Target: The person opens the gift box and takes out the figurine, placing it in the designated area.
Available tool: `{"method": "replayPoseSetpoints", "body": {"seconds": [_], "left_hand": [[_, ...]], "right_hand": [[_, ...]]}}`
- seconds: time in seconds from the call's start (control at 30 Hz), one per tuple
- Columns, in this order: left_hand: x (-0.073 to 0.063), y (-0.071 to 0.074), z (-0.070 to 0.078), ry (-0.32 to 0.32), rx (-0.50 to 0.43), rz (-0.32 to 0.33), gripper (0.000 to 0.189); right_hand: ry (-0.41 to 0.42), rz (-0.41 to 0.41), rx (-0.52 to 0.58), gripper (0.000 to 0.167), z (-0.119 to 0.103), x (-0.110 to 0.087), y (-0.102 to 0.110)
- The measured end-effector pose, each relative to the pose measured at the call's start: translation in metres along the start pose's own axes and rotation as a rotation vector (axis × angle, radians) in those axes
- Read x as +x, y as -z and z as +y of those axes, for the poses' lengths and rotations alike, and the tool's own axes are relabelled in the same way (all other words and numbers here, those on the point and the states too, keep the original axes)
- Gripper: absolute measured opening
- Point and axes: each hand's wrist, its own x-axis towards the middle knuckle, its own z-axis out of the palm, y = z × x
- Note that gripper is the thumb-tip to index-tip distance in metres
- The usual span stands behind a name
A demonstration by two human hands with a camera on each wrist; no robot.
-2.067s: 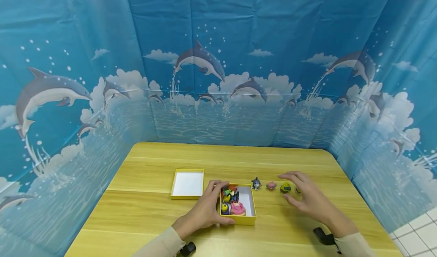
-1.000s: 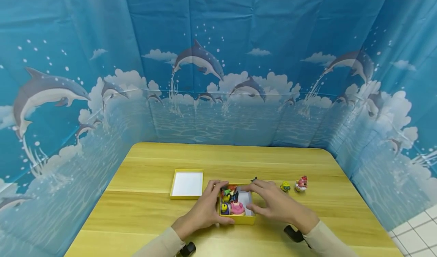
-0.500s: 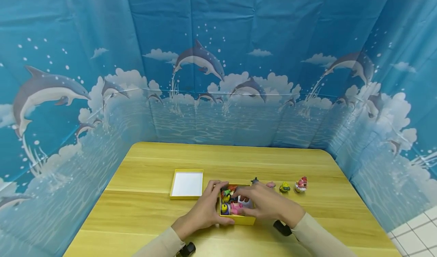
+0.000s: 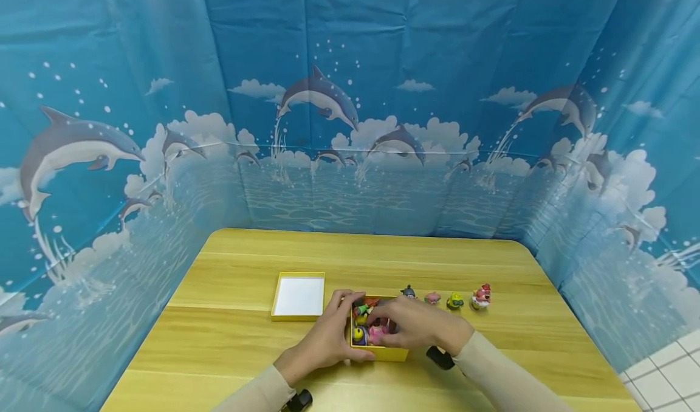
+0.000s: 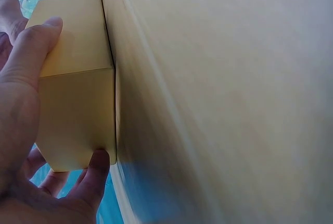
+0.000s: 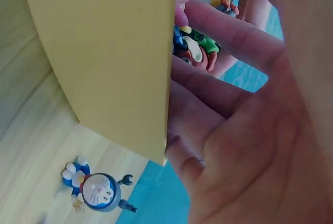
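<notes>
On the near middle of the table my left hand (image 4: 325,333) holds the left side of a yellow box (image 4: 389,353), thumb on the front wall and fingers round the far side. Small toy figures lie inside; one has a yellow head (image 4: 358,334) and purple body, another wears green (image 4: 361,309). My right hand (image 4: 418,324) reaches over the box's right wall and pinches a pink toy figure (image 4: 377,334) between thumb and index finger. In the right wrist view the other fingers (image 6: 197,110) lie across the wall's edge. My hand hides the box's right part.
The yellow-rimmed lid (image 4: 298,296), white inside, lies left of the box. Behind and right of it stand a blue-grey Doraemon figure (image 6: 99,190), a pink figure (image 4: 432,298), a yellow-green figure (image 4: 455,301) and a red-topped pink figure (image 4: 481,297). A dolphin curtain (image 4: 350,199) surrounds the table.
My right hand has left the red-topped figure at the right, moved left into the box and taken hold of the pink figure there. The left hand keeps its grip.
</notes>
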Motion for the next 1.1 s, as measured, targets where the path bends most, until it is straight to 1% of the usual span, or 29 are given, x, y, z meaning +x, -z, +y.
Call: {"method": "replayPoseSetpoints", "body": {"seconds": [0.23,0.5,0.83,1.1], "left_hand": [[-0.0003,0.0012,-0.0002,-0.001,0.000,0.004,0.123],[0.0005,0.0026,-0.0003,-0.007,0.008,0.008,0.123],[-0.0009,0.0000,-0.0012,-0.001,0.003,0.006,0.124],[-0.0006,-0.0005,-0.0019,-0.007,0.004,0.004,0.124]], "right_hand": [[-0.006,-0.032,0.035,0.023,0.0004,0.0040,0.0008],[-0.042,-0.058,0.080,0.025,0.0008,0.0045,0.0019],[-0.004,-0.062,0.067,0.026,0.0056,0.0047,-0.0015],[0.022,-0.072,0.088,0.027,0.0064,0.0050,-0.0001]]}}
